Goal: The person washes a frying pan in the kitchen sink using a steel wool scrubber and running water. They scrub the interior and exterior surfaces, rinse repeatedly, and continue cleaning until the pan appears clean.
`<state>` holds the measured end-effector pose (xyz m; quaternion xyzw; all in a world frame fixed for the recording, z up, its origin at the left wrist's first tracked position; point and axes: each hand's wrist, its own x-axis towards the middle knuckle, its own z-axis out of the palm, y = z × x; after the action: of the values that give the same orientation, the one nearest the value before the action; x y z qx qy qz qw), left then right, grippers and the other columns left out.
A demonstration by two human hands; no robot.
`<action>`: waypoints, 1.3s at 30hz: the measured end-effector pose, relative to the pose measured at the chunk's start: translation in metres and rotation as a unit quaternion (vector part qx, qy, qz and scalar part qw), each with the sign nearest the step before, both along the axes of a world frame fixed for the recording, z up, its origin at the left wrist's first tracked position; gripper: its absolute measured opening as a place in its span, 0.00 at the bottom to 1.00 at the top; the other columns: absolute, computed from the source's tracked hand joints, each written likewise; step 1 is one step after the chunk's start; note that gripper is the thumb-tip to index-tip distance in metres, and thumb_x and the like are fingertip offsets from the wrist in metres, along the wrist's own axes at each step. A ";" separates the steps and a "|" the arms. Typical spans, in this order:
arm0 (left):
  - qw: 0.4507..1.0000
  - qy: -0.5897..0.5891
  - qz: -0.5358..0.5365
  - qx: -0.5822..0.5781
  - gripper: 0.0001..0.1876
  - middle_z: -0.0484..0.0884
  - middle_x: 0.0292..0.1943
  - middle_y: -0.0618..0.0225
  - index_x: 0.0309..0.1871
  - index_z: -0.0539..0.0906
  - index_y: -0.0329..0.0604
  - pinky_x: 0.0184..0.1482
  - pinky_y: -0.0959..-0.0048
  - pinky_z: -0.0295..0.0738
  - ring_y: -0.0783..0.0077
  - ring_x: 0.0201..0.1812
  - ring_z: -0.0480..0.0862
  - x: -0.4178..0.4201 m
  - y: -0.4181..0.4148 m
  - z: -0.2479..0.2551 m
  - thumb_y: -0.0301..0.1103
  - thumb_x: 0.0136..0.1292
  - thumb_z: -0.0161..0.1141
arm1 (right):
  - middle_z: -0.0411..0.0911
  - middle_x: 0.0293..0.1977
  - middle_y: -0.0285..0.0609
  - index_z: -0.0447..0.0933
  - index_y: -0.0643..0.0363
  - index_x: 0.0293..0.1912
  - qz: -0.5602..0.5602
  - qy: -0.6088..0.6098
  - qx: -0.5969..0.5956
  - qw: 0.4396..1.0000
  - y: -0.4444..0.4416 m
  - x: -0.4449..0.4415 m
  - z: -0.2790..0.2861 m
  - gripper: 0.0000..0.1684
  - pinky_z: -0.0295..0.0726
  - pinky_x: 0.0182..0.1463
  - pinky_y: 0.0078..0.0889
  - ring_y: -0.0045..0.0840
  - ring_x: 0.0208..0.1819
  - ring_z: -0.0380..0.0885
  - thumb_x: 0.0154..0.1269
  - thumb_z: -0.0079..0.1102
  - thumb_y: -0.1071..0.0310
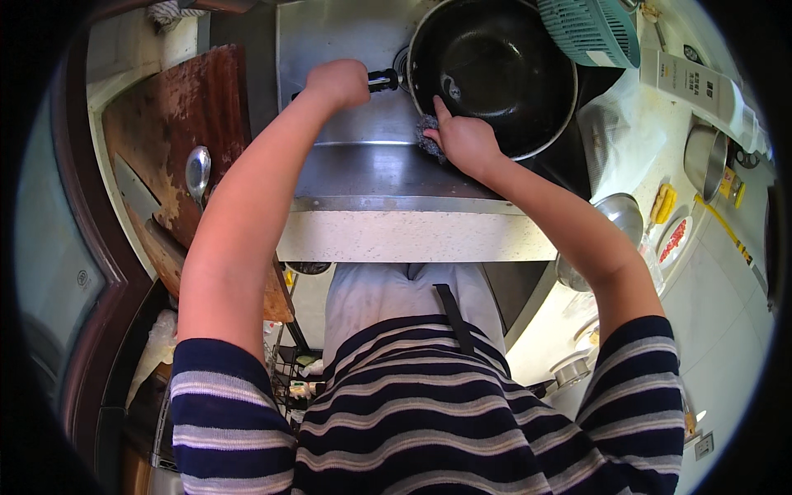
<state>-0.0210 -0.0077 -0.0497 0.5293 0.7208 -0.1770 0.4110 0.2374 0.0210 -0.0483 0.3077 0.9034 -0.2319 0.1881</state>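
Note:
A dark wok [489,68] with a pale rim stands tilted over the steel sink or stove surface [359,124]. My left hand [339,83] grips its black handle [383,80], fingers wrapped round it. At the near-left rim is my right hand [465,141], with a grey scouring pad [429,137] pinched under the thumb. Its index finger points out over the inner wall of the wok. Near that fingertip, a small whitish wet patch [455,90] shows on the dark inner surface.
On the left, a worn wooden cutting board [216,93] carries a cleaver [135,185] and a metal spoon [198,168]. A teal plastic basket [591,31] leans at the upper right. Beyond it are a white bottle [696,90], a steel bowl [705,154] and a plate of red bits [674,240].

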 end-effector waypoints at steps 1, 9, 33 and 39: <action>1.000 -0.002 0.010 -0.004 0.17 0.88 0.47 0.53 0.48 0.88 0.44 0.52 0.56 0.82 0.48 0.50 0.87 0.001 0.000 0.000 0.33 0.55 0.60 | 0.82 0.23 0.51 0.66 0.68 0.70 -0.003 0.001 -0.001 1.000 0.000 -0.001 -0.001 0.42 0.82 0.30 0.45 0.44 0.25 0.84 0.72 0.56 0.43; 1.000 -0.008 0.019 -0.006 0.16 0.89 0.45 0.52 0.45 0.89 0.42 0.51 0.56 0.82 0.48 0.48 0.88 0.004 -0.007 -0.002 0.34 0.55 0.61 | 0.83 0.23 0.51 0.61 0.68 0.73 -0.177 0.096 0.058 0.978 0.001 -0.057 -0.034 0.45 0.82 0.30 0.47 0.45 0.25 0.84 0.72 0.56 0.43; 0.999 0.000 0.034 -0.012 0.17 0.88 0.48 0.51 0.48 0.89 0.41 0.54 0.57 0.82 0.48 0.51 0.88 0.016 -0.021 -0.001 0.34 0.57 0.60 | 0.84 0.25 0.52 0.64 0.63 0.73 -0.139 0.077 0.046 0.986 -0.006 -0.037 -0.032 0.42 0.83 0.31 0.48 0.46 0.27 0.85 0.72 0.56 0.43; 0.999 0.005 0.034 -0.018 0.17 0.88 0.50 0.54 0.50 0.89 0.43 0.55 0.57 0.82 0.51 0.53 0.88 0.020 -0.011 0.003 0.34 0.58 0.60 | 0.83 0.24 0.52 0.64 0.62 0.73 -0.143 0.103 0.095 0.980 0.014 -0.053 -0.035 0.40 0.82 0.30 0.50 0.48 0.26 0.84 0.74 0.54 0.44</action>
<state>-0.0012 -0.0185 -0.0466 0.4963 0.7370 -0.1785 0.4226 0.1843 0.0350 -0.0834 0.4250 0.8824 -0.1997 0.0286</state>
